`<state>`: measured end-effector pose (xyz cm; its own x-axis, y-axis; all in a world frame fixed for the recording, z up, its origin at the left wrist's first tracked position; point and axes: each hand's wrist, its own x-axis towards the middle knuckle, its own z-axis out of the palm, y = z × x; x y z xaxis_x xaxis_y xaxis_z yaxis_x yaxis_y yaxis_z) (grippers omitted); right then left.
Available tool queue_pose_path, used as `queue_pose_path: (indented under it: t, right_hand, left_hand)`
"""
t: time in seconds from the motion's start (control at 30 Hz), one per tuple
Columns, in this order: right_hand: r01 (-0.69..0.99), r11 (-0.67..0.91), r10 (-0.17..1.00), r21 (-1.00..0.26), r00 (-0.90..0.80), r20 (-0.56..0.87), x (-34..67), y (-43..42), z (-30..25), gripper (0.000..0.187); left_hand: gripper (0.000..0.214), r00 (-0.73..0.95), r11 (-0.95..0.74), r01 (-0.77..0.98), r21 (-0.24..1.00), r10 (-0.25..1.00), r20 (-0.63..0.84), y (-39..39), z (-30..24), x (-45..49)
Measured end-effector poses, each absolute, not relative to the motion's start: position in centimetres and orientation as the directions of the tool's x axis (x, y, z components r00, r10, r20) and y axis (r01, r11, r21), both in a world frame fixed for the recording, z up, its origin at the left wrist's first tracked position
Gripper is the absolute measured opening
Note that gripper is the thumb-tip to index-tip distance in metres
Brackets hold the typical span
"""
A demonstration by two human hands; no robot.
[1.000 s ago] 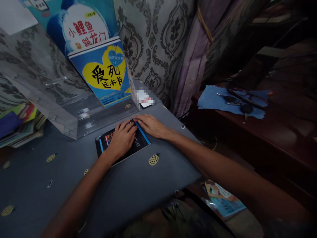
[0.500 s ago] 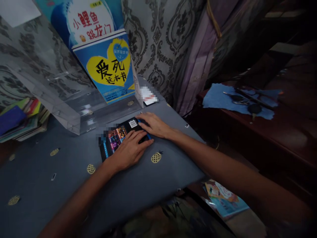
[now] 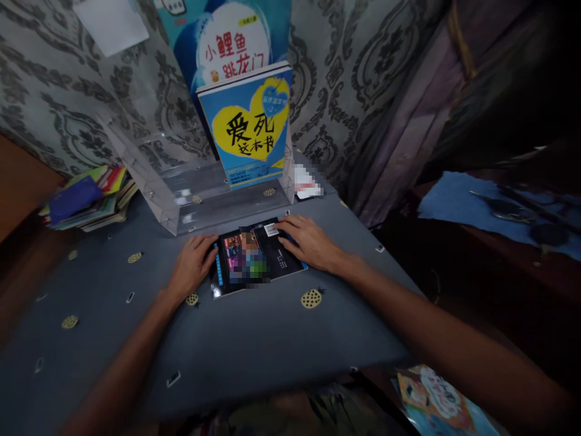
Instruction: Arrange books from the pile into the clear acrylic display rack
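A thin black book lies flat on the grey table, its barcode side up, with colourful pictures partly blurred out. My left hand rests at the book's left edge, fingers stretched out and touching its border. Across the right end of the book lies my right hand, its fingers spread near the barcode. Just behind the book stands a clear acrylic rack. It holds a blue book with a yellow heart, and a taller blue picture book rises behind that one.
A pile of books sits at the table's left rear. Beside the rack lies a partly blurred white item. On the right, a dark red surface carries a blue cloth with tools on it. Another picture book is below the table's front edge.
My left hand has moved from the middle of the black book to its left edge, uncovering the cover. My right hand stays on the right end. The camera view has turned left.
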<state>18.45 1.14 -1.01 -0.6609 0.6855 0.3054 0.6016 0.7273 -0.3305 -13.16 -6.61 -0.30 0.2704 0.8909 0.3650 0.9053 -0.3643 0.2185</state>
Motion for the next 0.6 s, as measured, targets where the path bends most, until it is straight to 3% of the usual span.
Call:
queue_pose_path:
  t: [0.2,0.43,0.6]
  right_hand:
    - [0.649,0.724,0.689,-0.235,-0.662,0.294,18.8,1.5,-0.9,0.034]
    - [0.715,0.675,0.731,-0.183,-0.614,0.297,18.8,1.5,-1.0,0.034]
    - [0.518,0.827,0.561,-0.218,-0.745,0.360,16.3,-0.7,-0.7,0.032]
  left_hand:
    - [0.028,0.251,-0.364,0.903,0.229,0.878,0.407,-6.3,-0.8,-11.7]
    - [0.033,0.204,-0.378,0.829,0.412,0.890,0.407,-5.5,-0.9,-11.9]
    - [0.038,0.192,-0.386,0.799,0.461,0.890,0.413,-5.1,-1.3,-13.0]
